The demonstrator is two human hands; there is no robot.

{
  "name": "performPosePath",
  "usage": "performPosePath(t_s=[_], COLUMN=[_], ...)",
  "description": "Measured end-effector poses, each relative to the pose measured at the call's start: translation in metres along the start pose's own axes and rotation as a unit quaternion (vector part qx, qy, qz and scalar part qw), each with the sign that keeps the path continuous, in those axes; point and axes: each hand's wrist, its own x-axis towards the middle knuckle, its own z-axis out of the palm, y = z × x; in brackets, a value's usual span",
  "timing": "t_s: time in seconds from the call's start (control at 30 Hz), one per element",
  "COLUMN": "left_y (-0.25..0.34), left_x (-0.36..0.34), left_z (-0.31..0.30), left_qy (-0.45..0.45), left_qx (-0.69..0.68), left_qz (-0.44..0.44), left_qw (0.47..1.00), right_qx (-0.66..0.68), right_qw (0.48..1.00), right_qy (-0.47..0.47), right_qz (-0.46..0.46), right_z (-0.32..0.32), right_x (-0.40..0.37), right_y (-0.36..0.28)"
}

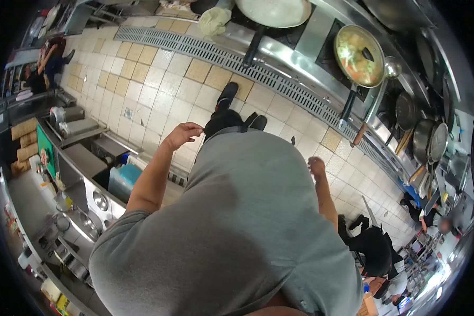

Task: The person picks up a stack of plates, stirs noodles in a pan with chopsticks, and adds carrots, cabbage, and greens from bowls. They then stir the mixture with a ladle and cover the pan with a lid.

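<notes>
My left hand (pixel 183 135) hangs out over the tiled floor, fingers loosely bent and apart, with nothing in it. Beside my other hip, my right hand (pixel 317 167) is small in view, its fingers loosely curled; I see nothing held in it. Neither hand touches a work surface. Nearest to my left arm is a blue-tinted plastic tub (pixel 125 179) by the counter. Ahead to the right, a frying pan (pixel 359 55) holds food in pale yellow and orange, with a black-handled utensil lying in it. Another large pan (pixel 274 11) contains a pale liquid.
A floor drain grating (pixel 210 52) runs along the stove. Pan handles jut past the stove edge, and a wooden-handled tool (pixel 359 135) sticks out there. A cloth (pixel 214 22) lies on the edge. People (pixel 373 250) are at the lower right, another person (pixel 42 73) at the far left.
</notes>
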Motion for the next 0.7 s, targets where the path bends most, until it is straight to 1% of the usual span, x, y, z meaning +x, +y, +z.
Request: performPosePath(t_s=[0.03,0.07,0.1,0.17,0.23,0.27,0.3,0.37,0.4,0.47,0.5,0.53,0.57,0.6,0.63,0.67,0.7], left_y=[0.009,0.006,0.014,0.004,-0.022,-0.027,-0.028,-0.006,-0.003,-0.009,-0.014,-0.023,-0.026,-0.031,-0.026,-0.03,-0.028], left_x=[0.007,0.019,0.025,0.045,0.068,0.07,0.07,0.045,0.038,0.031,0.025,0.024,0.025,0.024,0.016,0.019,0.017], left_z=[0.0,-0.002,-0.002,0.0,-0.005,-0.005,-0.004,0.004,0.008,0.009,0.007,0.001,-0.003,-0.004,0.001,-0.003,-0.002], left_qy=[0.001,-0.006,-0.007,0.023,0.013,0.016,0.021,0.025,0.046,0.057,0.067,0.051,0.032,0.045,0.057,0.042,0.046], left_qx=[-0.032,-0.019,0.057,0.232,0.261,0.231,0.199,0.166,0.169,0.158,0.139,0.141,0.133,0.108,0.083,0.062,0.051], left_qz=[0.019,0.024,0.02,0.088,0.103,0.085,0.067,0.002,-0.043,-0.029,-0.018,0.01,-0.024,-0.029,-0.035,-0.026,-0.017], left_qw=[0.999,1.0,0.998,0.968,0.96,0.969,0.977,0.986,0.984,0.985,0.988,0.989,0.99,0.993,0.994,0.997,0.997], right_qx=[-0.041,-0.066,-0.023,-0.002,0.043,0.035,0.063,0.069,0.078,-0.013,-0.005,-0.033,-0.061,-0.037,-0.03,-0.092,-0.152], right_qw=[0.999,0.998,0.994,0.988,0.987,0.99,0.991,0.995,0.994,1.0,1.0,0.999,0.996,0.996,0.995,0.973,0.935], right_qy=[-0.021,-0.011,0.002,0.03,0.03,0.01,-0.015,0.026,0.028,-0.011,-0.015,-0.016,-0.012,-0.006,-0.002,0.019,0.041], right_qz=[0.016,0.013,0.105,0.152,0.149,0.136,0.115,0.072,0.069,0.001,0.001,-0.025,-0.056,-0.087,-0.095,-0.21,-0.316], right_z=[-0.006,-0.008,-0.006,-0.002,0.003,0.004,0.007,0.021,0.023,0.033,0.04,0.043,0.042,0.043,0.046,0.05,0.055], right_x=[-0.007,-0.004,-0.003,-0.005,-0.013,-0.01,0.0,0.007,0.016,0.04,0.044,0.048,0.054,0.053,0.066,0.093,0.108], right_y=[0.007,0.029,0.039,0.046,0.034,0.03,0.032,0.022,0.018,0.019,0.024,0.025,0.017,0.016,0.03,0.054,0.067])
